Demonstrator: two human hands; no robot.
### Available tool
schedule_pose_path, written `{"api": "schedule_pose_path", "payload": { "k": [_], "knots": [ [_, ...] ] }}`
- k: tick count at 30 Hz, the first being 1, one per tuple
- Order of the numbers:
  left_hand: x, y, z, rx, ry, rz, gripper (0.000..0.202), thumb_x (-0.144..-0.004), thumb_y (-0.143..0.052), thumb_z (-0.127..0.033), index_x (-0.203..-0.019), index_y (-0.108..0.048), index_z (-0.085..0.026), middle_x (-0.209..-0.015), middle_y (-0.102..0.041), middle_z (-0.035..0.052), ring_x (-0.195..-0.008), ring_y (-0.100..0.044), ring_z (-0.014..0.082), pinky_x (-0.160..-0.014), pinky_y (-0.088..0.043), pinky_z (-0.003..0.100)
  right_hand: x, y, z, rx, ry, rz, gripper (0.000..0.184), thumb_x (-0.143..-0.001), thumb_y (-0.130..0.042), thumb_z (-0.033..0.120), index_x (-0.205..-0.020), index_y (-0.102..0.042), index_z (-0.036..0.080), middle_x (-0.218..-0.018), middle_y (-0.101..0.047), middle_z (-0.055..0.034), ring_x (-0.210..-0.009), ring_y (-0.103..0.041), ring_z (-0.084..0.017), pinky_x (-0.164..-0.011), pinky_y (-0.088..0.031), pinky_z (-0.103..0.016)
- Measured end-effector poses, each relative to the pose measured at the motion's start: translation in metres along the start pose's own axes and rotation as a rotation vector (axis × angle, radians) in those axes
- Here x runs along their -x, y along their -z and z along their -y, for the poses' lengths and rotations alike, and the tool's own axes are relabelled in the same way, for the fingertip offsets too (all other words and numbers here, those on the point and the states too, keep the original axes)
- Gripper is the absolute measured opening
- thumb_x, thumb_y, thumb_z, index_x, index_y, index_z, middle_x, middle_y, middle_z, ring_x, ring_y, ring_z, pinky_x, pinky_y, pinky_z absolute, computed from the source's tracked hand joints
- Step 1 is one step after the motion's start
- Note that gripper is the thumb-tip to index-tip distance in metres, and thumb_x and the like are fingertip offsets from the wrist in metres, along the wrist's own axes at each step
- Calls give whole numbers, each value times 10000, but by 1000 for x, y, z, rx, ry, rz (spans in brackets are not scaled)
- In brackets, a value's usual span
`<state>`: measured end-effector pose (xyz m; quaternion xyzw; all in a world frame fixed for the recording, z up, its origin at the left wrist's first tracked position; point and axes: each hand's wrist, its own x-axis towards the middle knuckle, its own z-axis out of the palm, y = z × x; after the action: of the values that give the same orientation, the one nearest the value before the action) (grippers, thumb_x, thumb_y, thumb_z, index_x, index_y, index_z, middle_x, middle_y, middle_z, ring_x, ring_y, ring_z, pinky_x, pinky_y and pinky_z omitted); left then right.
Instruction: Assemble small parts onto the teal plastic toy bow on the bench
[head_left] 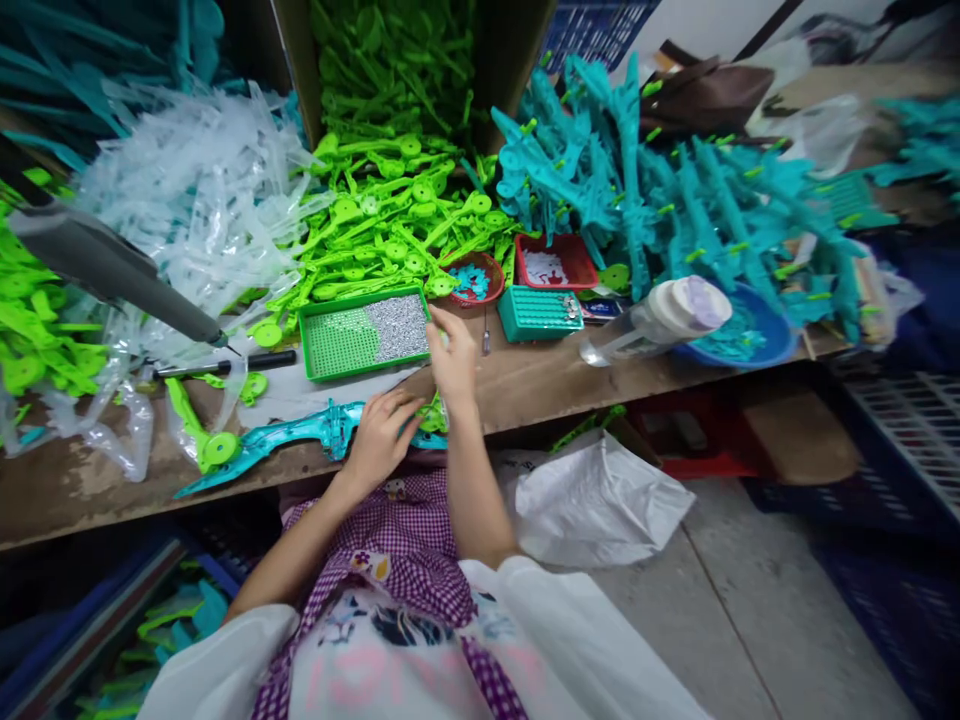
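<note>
A long teal plastic half-shell (289,435), shaped like a toy sword, lies along the table's front edge. My left hand (382,432) is on its right portion, fingers curled over it beside a small lime green piece (432,413). My right hand (454,360) is raised at the right end of a green perforated tray (337,345) that has small silvery screws (397,328) heaped in its right half. Thumb and fingertips of that hand are pinched together; what they hold is too small to make out.
A grey electric screwdriver (112,265) hangs at left, tip down. Behind are piles of clear plastic pieces (195,190), lime green parts (375,215) and teal shells (577,150). A teal box (540,315), red tray (574,262), bottle (645,320) and blue bowl (780,340) stand right.
</note>
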<state>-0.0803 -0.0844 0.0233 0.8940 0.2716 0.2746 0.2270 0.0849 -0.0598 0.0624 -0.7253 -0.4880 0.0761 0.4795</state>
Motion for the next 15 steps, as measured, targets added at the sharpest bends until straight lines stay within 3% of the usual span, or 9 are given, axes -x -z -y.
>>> {"api": "schedule_pose_path", "payload": {
  "k": [3,5,10,13,15],
  "knots": [
    [11,8,-1,-1,11,-35,239,-949,-530,-250,-1152,-655,-232,-1161,-683,95,-1171,-595,255,-1026,-453,489,-12,-24,29,-59,59,65,494,-1008,-249,416,-1368,-550,261,-1320,-629,-74,-1246,-562,-190,-1078,-456,-422],
    [20,15,-1,-5,19,-64,240,-943,-541,-240,-1155,-654,-254,-1148,-686,84,-1164,-601,253,-1028,-460,496,-16,-25,28,-79,75,91,487,-1004,-273,441,-1334,-580,257,-1311,-636,-68,-1232,-573,-184,-1068,-467,-398],
    [42,35,6,-2,53,-171,275,-934,-557,-216,-1185,-639,-294,-1120,-684,63,-1115,-625,235,-988,-511,469,-25,14,-14,-78,6,51,452,-945,-425,511,-1124,-705,204,-1140,-718,-98,-1081,-659,-224,-992,-515,-398],
    [46,40,14,-9,33,-186,258,-930,-566,-200,-1163,-650,-275,-1089,-685,65,-1085,-632,224,-970,-522,453,-47,32,-24,-4,108,23,378,-946,-462,449,-1122,-701,214,-1146,-714,-84,-1095,-649,-227,-992,-504,-411],
    [47,42,17,-19,9,-181,241,-929,-571,-194,-1146,-658,-251,-1075,-688,66,-1072,-635,217,-969,-517,443,-62,35,-28,74,193,85,314,-942,-489,385,-1116,-700,230,-1153,-712,-70,-1104,-645,-232,-987,-498,-430]
  ]
}}
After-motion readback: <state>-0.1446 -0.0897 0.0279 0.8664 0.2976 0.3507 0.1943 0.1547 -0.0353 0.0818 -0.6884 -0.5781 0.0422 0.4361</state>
